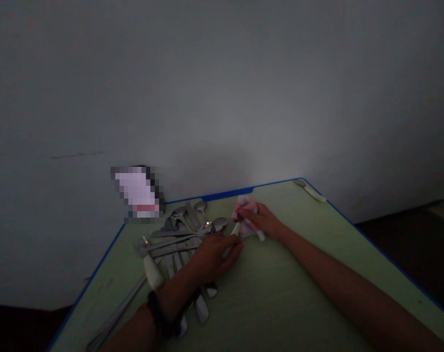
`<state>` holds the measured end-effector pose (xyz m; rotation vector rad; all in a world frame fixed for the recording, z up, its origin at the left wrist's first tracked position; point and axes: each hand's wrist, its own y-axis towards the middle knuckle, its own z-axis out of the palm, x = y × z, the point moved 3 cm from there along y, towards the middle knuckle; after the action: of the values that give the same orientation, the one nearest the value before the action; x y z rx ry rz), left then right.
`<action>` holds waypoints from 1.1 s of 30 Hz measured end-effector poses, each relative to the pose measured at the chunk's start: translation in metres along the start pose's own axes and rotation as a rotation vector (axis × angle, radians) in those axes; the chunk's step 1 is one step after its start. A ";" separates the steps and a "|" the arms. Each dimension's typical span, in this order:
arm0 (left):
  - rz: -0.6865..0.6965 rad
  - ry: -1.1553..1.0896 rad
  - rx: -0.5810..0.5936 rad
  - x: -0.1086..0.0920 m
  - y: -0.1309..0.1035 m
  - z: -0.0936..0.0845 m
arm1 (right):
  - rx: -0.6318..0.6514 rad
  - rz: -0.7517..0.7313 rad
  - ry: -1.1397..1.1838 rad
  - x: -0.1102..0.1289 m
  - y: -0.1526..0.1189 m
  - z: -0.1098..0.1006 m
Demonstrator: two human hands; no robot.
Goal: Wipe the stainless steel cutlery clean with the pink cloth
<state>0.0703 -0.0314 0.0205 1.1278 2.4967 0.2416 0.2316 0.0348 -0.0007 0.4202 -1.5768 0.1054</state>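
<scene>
My left hand (217, 254) is closed around the white handle (236, 229) of a piece of cutlery. My right hand (264, 220) pinches a pink and white cloth (245, 200) round the far end of that piece, so its head is hidden and I cannot tell its kind. Under and left of my left forearm lies a loose heap of metal cutlery, with a spoon (200, 206), a knife (192, 215) and a fork (142, 248) among it. Another white handle (153, 274) sticks out beside my left wrist.
A white-handled piece of cutlery (314, 193) lies by itself at the table's far right corner. At the far left corner a pixelated device with a lit screen (137, 188) leans near the wall (222, 98). The pale green table (298, 298) has a blue edge.
</scene>
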 end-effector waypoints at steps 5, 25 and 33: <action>0.017 0.002 0.018 -0.001 0.001 -0.001 | 0.012 -0.003 0.007 0.003 0.000 0.000; 0.034 0.000 0.008 -0.003 0.002 -0.003 | -0.001 0.014 0.011 0.001 0.000 0.000; 0.035 -0.006 0.016 0.000 0.001 0.001 | -0.008 0.001 -0.041 0.001 -0.001 -0.002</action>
<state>0.0713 -0.0305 0.0203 1.1782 2.4794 0.2288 0.2339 0.0349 0.0001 0.4174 -1.6168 0.0919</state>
